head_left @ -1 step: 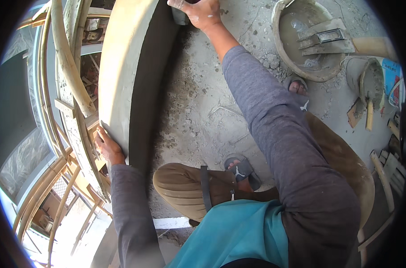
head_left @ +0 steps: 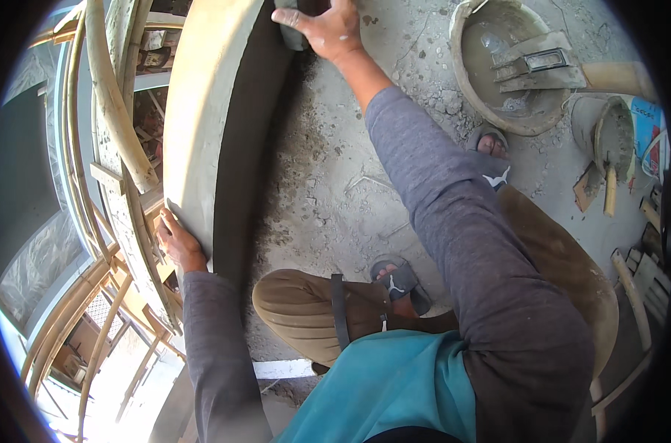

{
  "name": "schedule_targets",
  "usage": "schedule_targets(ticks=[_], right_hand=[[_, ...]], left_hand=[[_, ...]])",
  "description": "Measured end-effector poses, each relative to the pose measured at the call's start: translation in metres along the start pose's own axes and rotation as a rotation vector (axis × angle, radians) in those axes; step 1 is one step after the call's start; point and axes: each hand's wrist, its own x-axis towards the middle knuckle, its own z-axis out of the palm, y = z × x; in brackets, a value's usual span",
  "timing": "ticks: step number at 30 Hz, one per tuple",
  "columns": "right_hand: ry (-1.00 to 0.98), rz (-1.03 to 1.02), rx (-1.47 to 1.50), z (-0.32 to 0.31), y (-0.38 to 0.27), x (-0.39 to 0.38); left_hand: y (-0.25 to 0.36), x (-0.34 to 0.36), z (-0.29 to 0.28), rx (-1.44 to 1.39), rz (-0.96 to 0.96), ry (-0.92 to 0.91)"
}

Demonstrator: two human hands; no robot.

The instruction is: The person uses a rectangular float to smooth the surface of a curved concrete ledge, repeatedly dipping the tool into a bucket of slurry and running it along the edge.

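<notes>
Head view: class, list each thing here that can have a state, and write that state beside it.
Low wall, smooth-faced, partly sunlit.
Left hand, open, resting on the wall.
Right hand, thumb at a small grey piece, grip unclear.
Basin, holding murky liquid.
Flat tool, overlapping the basin's rim.
Bucket, grey-crusted; upright or tipped, cannot tell.
Sandals, worn on both feet.

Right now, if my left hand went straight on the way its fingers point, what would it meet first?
Likely the pale wood piece beside the lower end of the thick pole, just past the curved wall your left hand touches. Depth is unclear, so your hand might pass above it.
</notes>
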Motion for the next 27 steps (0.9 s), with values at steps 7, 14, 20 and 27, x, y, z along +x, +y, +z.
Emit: schedule_targets(ticks=[7, 14, 20, 27], right_hand=[[-0.418, 0.070, 0.029, 0.033, -0.076, -0.208], [0.063, 0.314, 0.176, 0.003, 0.015, -0.094], [0.076, 0.244, 0.053, -0.009, 0.029, 0.022], [-0.044, 0.450, 0.133, 0.043, -0.010, -0.143]], left_hand=[[0.001, -0.002, -0.003, -0.013, -0.066, -0.023], [0.017, -0.008, -0.002, -0.027, -0.037, -0.045], [0.003, -0.001, 0.003, -0.011, -0.018, -0.004], [0.000, 0.001, 0.003, 0.014, -0.032, -0.011]])
